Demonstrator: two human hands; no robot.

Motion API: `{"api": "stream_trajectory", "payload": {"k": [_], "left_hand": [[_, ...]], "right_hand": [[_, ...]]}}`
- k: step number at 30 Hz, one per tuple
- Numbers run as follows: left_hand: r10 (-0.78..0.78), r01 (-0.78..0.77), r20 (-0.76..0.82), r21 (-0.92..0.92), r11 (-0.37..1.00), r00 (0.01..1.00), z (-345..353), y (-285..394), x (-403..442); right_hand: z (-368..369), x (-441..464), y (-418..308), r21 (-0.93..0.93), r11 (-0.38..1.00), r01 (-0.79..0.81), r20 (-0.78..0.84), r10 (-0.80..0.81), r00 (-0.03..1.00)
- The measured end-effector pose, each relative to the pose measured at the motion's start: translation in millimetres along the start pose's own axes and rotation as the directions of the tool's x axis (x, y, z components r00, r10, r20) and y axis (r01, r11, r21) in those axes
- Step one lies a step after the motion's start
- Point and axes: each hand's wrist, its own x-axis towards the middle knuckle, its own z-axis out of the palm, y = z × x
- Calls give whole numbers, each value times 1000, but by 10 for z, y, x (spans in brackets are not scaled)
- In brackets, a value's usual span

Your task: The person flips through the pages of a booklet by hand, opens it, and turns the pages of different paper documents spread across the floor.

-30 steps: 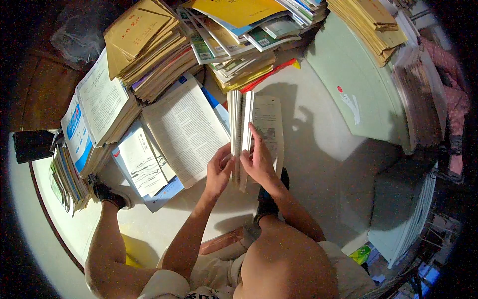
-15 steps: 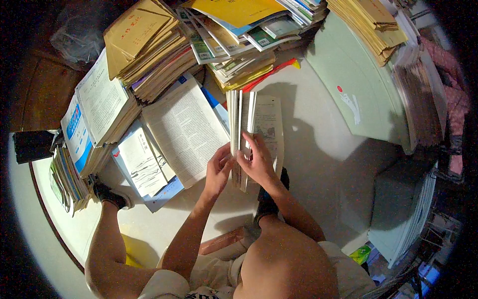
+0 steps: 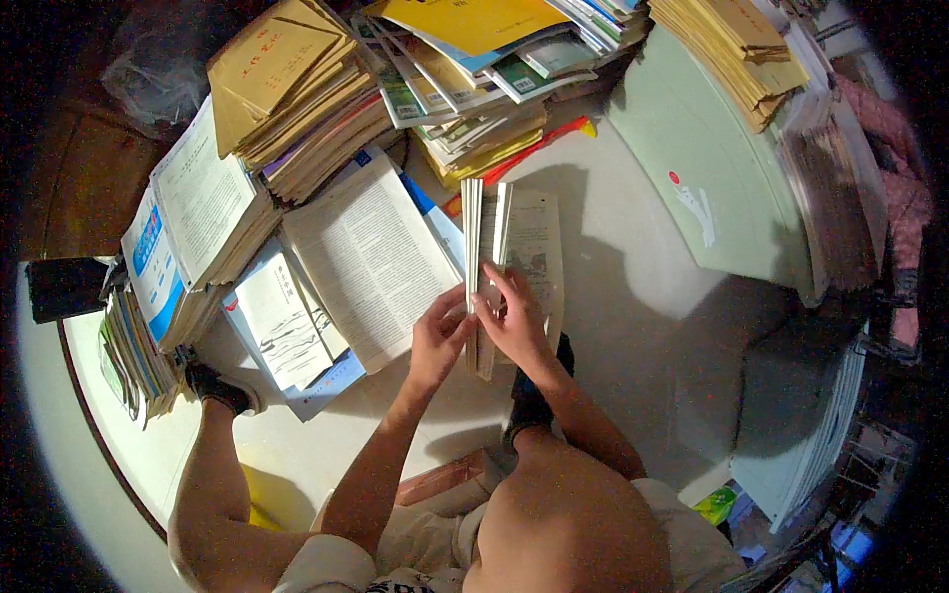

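A book (image 3: 474, 232) stands on edge between my hands, its pages parted into sections and seen from above. On its left side my left hand (image 3: 441, 336) is closed, with the fingertips gripping the pages. My right hand (image 3: 514, 321) holds the book from the right, thumb on the pages and index finger reaching into the gap between sections. Beneath and to the right lies a printed sheet (image 3: 539, 232) with text and a small picture. Left of my hands lies an open page block (image 3: 371, 262) of dense text, over a white booklet (image 3: 282, 321) with an ink drawing.
Brown envelopes (image 3: 272, 59) top a tall paper stack at the back left. More books and a yellow folder (image 3: 474, 25) are piled at the back. A pale green board (image 3: 692, 168) and a grey box (image 3: 796, 395) are on the right. My legs (image 3: 573, 514) frame the front.
The book's left section has narrowed and moved slightly right, toward the right section. My left hand has shifted a little to the right with it. My right hand is almost unchanged.
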Motion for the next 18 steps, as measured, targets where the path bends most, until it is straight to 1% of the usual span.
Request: {"api": "stream_trajectory", "payload": {"k": [2,5,9,11,12,14,15,17,18], "left_hand": [[5,-5,0,-4,1000,1000,9,-3,4],[20,-20,-5,6,1000,1000,7,-15,6],[9,-9,-7,23,1000,1000,3,7,-4],[0,0,-2,19,1000,1000,3,5,-7],[4,-4,1,20,1000,1000,5,13,-10],[7,-8,4,21,1000,1000,9,22,-12],[14,-14,7,9,1000,1000,13,24,-11],[21,-21,10,-4,1000,1000,14,24,-9],[8,-8,8,-6,1000,1000,11,23,-8]], "right_hand": [[-15,-25,1,4,994,-111,61,110,992],[-44,23,-27,54,995,-78,53,75,996],[-16,-28,77,85,993,-84,69,78,995],[-28,-4,16,-22,999,-23,15,23,1000],[-36,16,-40,-22,999,-23,14,24,1000],[-47,48,-137,51,991,-124,-11,125,992],[-47,34,-108,51,991,-124,-11,125,992],[-50,-4,-26,9,996,-94,102,92,990],[-49,-4,-28,9,996,-94,102,93,990]]}}
